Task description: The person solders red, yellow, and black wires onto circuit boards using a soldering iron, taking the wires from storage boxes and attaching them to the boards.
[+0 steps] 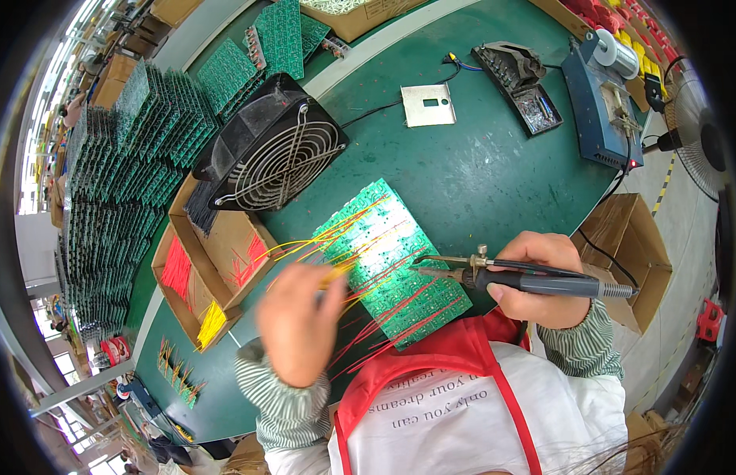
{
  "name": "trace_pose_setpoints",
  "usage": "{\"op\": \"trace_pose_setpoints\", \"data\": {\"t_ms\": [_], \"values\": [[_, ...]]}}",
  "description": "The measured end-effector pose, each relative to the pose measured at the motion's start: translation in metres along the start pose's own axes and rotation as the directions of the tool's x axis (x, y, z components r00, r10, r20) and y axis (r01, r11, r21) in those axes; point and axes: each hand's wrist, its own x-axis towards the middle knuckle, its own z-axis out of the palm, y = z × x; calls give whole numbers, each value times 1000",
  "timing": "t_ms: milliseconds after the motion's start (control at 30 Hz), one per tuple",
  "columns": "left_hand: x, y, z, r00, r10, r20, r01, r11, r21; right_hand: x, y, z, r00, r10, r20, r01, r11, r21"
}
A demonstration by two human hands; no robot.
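A green circuit board [419, 305] lies at an angle on the bench in front of me. Red wires [399, 297] and yellow wires [324, 235] stick out from it toward the left. My right hand [546, 281] grips a soldering iron [534, 283] with a thin metal feed tube fixed along it; the tip is over the board's right part. Left of the board, my left hand [300, 321] is smeared by motion, its thumb and fingers closed around a small bunch of yellow wires at the board's edge.
A black fan [277, 150] stands behind a cardboard tray [217, 273] of sorted wires. Stacked circuit boards [114, 206] fill the left. Farther back are a white plate [429, 105], a black tool box [522, 91] and a blue soldering station [597, 103]. An open carton [629, 253] sits at right.
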Motion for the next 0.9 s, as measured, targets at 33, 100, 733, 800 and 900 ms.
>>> {"op": "trace_pose_setpoints", "data": {"t_ms": [33,100,733,800,900], "values": [[-1,6,9,993,-2,117,12,996,-85,-1,0,-1,1000,4,-18,-4,1000,0],[1,13,21,983,57,175,-34,990,-136,-1,0,-1,999,10,-37,-10,1000,0],[10,13,39,977,91,192,-46,973,-225,0,3,-5,999,16,-49,-16,1000,-6],[9,13,39,978,89,189,-45,973,-226,1,2,-6,998,-2,-60,0,1000,-22],[9,14,31,978,62,200,-18,976,-215,0,1,-7,998,-7,-61,6,1000,-11]]}}
